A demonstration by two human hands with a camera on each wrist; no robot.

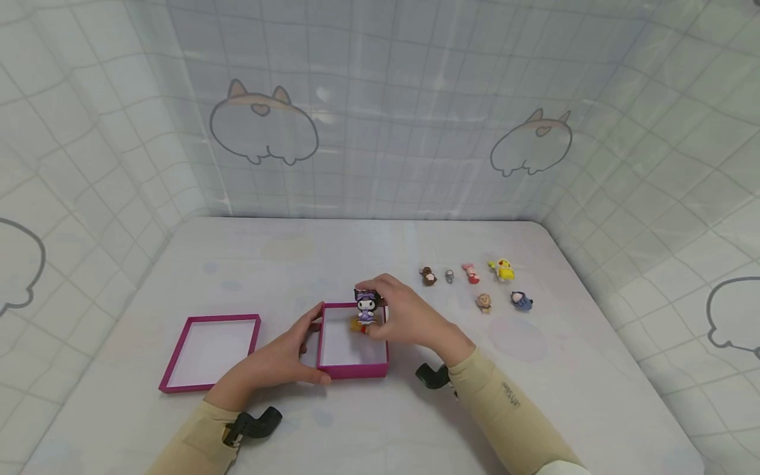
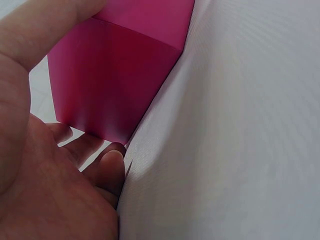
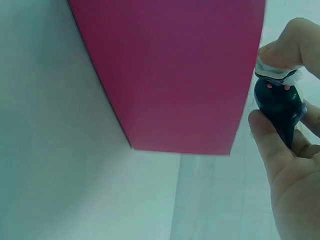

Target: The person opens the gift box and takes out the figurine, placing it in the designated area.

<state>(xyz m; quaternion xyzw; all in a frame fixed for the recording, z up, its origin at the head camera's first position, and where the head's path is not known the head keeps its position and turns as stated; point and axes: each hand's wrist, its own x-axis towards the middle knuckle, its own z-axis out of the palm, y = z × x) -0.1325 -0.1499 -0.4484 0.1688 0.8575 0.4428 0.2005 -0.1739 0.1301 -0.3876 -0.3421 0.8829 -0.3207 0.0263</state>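
My right hand (image 1: 410, 316) pinches a small figurine (image 1: 367, 307) in a purple dress and dark hood over a pink box (image 1: 356, 371). In the right wrist view, the dark back of the figurine (image 3: 280, 102) shows between thumb and fingers, beyond the box's side wall (image 3: 175, 75). My left hand (image 1: 279, 359) grips the box at its left side, thumb at the front corner and fingers round the far corner. In the left wrist view those curled fingers (image 2: 107, 167) lie against the wall's edge. Inside the box, a yellow and red figurine (image 1: 357, 326) is partly hidden behind the held one.
A pink-rimmed box lid (image 1: 210, 317) lies left of the box, its inside facing up. Several figurines stand or lie at the right, among them a brown one (image 1: 427, 276), a yellow one (image 1: 504, 270) and a blue one (image 1: 522, 301). Curtains surround the white table (image 1: 320, 435).
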